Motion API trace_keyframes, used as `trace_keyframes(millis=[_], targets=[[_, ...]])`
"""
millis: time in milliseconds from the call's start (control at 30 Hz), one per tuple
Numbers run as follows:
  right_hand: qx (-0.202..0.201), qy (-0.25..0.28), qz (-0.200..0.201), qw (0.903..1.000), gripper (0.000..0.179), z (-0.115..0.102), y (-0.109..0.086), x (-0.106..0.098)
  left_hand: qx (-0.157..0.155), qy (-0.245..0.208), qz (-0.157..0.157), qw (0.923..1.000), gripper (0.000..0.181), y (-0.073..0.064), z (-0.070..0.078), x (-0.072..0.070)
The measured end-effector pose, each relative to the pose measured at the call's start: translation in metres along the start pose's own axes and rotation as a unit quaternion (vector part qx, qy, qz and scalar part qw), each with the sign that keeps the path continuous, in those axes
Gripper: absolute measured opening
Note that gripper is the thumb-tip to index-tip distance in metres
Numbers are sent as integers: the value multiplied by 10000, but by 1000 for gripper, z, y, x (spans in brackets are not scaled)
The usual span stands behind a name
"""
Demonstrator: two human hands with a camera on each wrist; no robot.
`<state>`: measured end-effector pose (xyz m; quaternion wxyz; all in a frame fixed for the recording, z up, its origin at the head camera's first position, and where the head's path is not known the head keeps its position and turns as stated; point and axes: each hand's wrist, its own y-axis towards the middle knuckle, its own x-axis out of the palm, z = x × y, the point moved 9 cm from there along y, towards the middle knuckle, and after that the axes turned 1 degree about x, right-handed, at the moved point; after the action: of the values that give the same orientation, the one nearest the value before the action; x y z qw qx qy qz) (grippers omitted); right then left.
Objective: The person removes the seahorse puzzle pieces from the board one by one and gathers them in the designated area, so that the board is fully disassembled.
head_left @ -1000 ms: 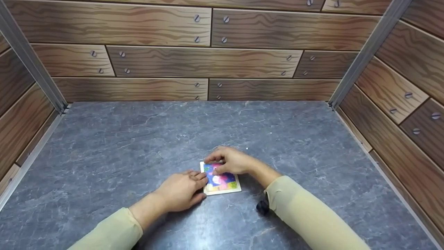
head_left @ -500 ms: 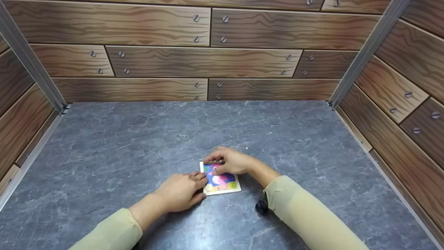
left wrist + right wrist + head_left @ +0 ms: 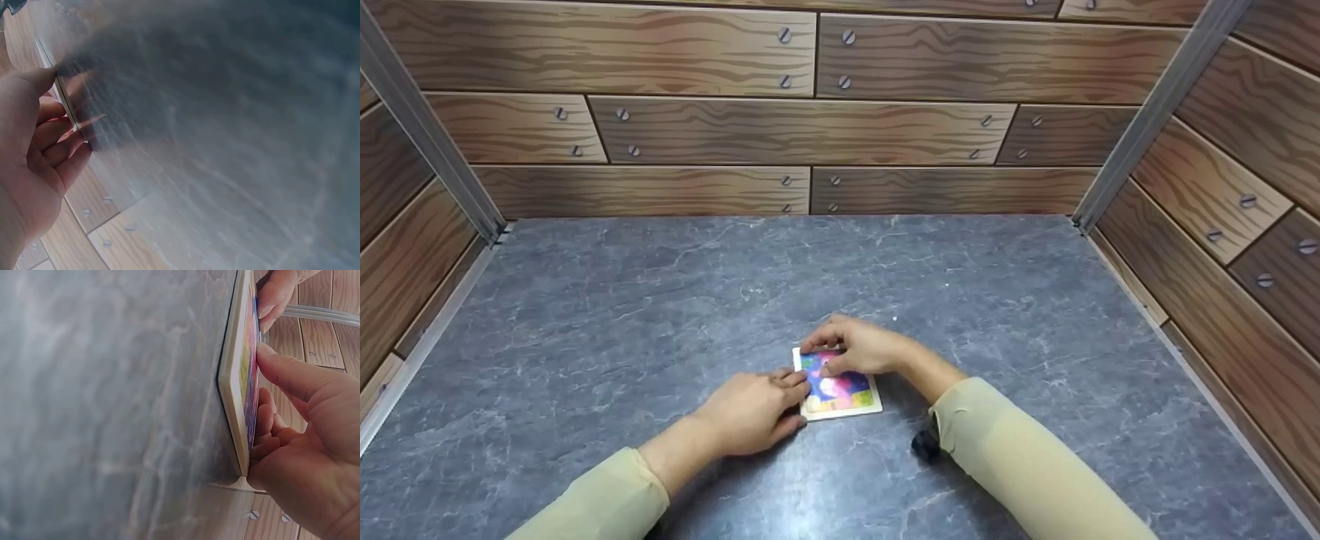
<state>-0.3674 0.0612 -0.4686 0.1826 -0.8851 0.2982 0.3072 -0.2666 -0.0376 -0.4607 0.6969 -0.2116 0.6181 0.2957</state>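
Note:
A small, flat picture board (image 3: pixel 851 390) with a pale border and a bright pink, blue and yellow print lies on the grey marbled table. My left hand (image 3: pixel 750 412) rests at its left side, with fingertips over the border and the thumb by the near corner. From the right, my right hand (image 3: pixel 870 346) reaches over the board, thumb on the print and bent fingers at the far edge. The right wrist view shows the board's thick edge (image 3: pixel 241 391) and the thumb touching its face. In the left wrist view only a thin edge (image 3: pixel 66 104) shows beside the fingers.
Wood-plank-patterned walls (image 3: pixel 735 131) stand at the back and both sides, joined by grey metal corner posts (image 3: pixel 1147 112). The marbled table (image 3: pixel 697 285) stretches between them. A small black object (image 3: pixel 926 445) sits at the right sleeve's cuff.
Both hands and the board hold almost the same place. Only the camera view has shifted slightly.

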Motion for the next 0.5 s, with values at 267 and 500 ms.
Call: trace_keyframes(millis=[267, 500], targets=[[115, -143, -68, 9998, 41, 2, 1, 1, 18, -41, 103, 9999, 43, 0, 0, -3], [184, -62, -108, 9998, 41, 0, 1, 2, 101, -14, 181, 9998, 39, 1, 0, -4]])
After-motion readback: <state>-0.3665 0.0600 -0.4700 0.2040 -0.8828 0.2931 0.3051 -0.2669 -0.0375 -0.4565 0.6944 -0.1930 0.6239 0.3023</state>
